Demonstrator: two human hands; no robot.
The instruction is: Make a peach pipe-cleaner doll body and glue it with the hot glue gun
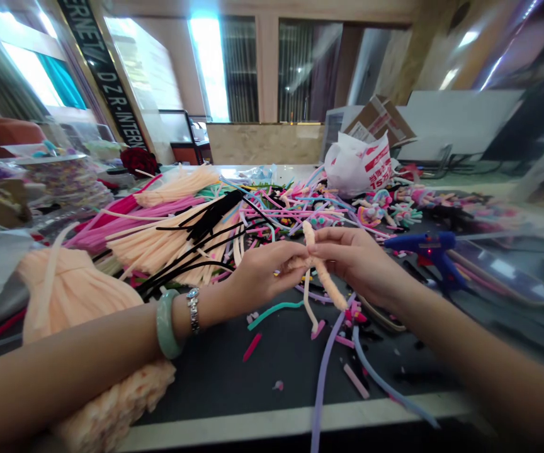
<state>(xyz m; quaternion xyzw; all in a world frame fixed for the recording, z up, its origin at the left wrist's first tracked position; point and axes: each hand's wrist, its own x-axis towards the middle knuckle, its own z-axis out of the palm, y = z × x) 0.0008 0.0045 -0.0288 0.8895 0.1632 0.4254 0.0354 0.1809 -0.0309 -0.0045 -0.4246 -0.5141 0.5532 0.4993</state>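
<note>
My left hand [262,274] and my right hand [354,258] meet above a dark table [253,371]. Both pinch a peach pipe cleaner [322,267] that runs from above the fingers down to the right. The left wrist wears a green bangle [165,324] and a silver bracelet [193,309]. Under the hands lie loose lilac, blue, teal and pink pipe cleaner pieces [328,352].
Bundles of peach, pink and black pipe cleaners [172,233] cover the left and middle. A blue glue gun [430,248] stands to the right. Behind are a white plastic bag [359,163], small colourful craft pieces [395,204] and a cardboard box [380,119].
</note>
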